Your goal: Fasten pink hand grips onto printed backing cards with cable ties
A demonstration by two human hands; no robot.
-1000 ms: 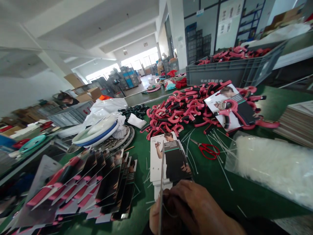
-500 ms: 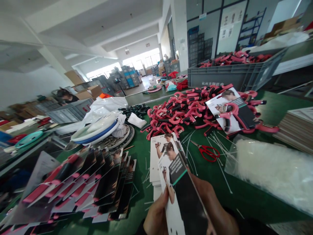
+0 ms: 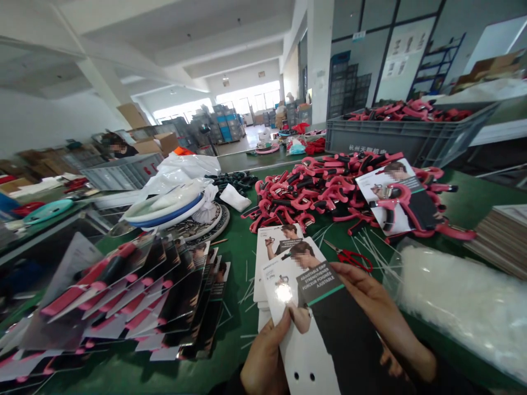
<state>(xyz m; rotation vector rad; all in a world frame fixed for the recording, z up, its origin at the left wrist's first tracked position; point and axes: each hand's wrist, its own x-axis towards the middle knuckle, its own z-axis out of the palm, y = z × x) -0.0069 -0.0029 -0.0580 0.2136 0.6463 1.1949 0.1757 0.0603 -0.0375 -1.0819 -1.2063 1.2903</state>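
Observation:
A printed backing card (image 3: 349,329) for an adjustable grip strengthener is held between my two hands, its printed side towards me. My left hand (image 3: 265,351) pinches its left edge, thumb on the front. At the upper right edge, my right hand (image 3: 379,302) grips the card with the fingers along the border; its thumb is hidden. Just behind lies a stack of similar cards (image 3: 263,258). Beyond it spreads a heap of pink and black hand grip strengtheners (image 3: 313,189). One strengthener (image 3: 397,203) rests on a card at the heap's right side.
Overlapping carded strengtheners (image 3: 135,296) cover the left side. Red scissors (image 3: 354,259) and loose white cable ties (image 3: 373,247) lie right of centre, near a clear bag of white ties (image 3: 457,302). A grey crate (image 3: 403,137) of strengtheners stands behind. A co-worker (image 3: 119,145) is far left.
The card in my hands has turned to show its front more fully. My right hand has moved up to the card's upper right edge. The view has shifted slightly.

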